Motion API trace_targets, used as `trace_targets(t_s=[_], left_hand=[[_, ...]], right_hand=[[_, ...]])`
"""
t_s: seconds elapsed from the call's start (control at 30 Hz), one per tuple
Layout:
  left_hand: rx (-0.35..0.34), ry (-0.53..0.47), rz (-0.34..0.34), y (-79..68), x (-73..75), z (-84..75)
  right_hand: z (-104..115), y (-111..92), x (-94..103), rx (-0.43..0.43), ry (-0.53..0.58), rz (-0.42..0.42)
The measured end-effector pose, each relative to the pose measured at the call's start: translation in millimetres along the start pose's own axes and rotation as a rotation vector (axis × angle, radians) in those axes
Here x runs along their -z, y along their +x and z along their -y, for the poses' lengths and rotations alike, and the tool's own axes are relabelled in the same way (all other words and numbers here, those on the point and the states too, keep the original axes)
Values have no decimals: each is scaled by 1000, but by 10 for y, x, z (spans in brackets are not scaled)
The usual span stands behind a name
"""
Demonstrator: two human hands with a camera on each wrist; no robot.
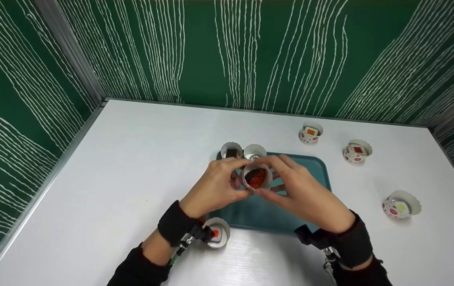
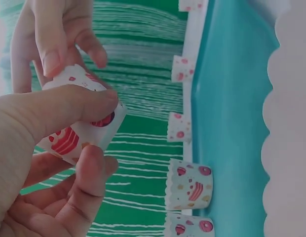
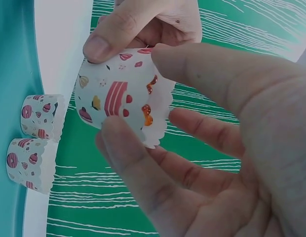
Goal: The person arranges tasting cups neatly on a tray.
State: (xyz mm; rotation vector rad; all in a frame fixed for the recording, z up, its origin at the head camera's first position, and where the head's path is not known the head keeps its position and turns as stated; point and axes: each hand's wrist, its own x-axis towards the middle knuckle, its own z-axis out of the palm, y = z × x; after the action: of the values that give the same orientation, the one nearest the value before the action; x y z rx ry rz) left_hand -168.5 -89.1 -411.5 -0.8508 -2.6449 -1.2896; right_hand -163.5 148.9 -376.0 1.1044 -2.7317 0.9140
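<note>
A white paper baking cup point(image 3: 96, 96), printed with red cake pictures, is held between both hands above the teal tray point(image 1: 262, 216). Inside it the head view shows a glossy dark red piece point(image 1: 256, 178). My left hand point(image 1: 221, 182) grips the cup from the left; in the left wrist view its thumb lies across the printed wall. From the right, my right hand point(image 1: 302, 192) holds the cup between thumb and fingers. The cup is tilted, its scalloped rim toward the head camera.
Two paper cups, one with a dark square point(image 1: 231, 153) inside, the other pale inside point(image 1: 255, 149), stand at the tray's far left edge. Another cup point(image 1: 225, 238) sits beside my left wrist. Further right are cups holding orange point(image 1: 310, 134), red point(image 1: 357, 151) and yellow-green point(image 1: 401, 205) marked pieces.
</note>
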Motion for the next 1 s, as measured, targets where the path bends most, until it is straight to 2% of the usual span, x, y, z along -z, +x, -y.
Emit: trace_targets(t_s=[0.17, 0.47, 1.0], left_hand=[[3, -2, 5, 5, -4, -11], [-6, -12, -31, -5, -25, -42], [-48, -62, -74, -14, -65, -46]], right_hand=[[-9, 10, -4, -11, 13, -5], [-31, 13, -14, -1, 30, -29], [-59, 13, -8, 17, -36, -46]])
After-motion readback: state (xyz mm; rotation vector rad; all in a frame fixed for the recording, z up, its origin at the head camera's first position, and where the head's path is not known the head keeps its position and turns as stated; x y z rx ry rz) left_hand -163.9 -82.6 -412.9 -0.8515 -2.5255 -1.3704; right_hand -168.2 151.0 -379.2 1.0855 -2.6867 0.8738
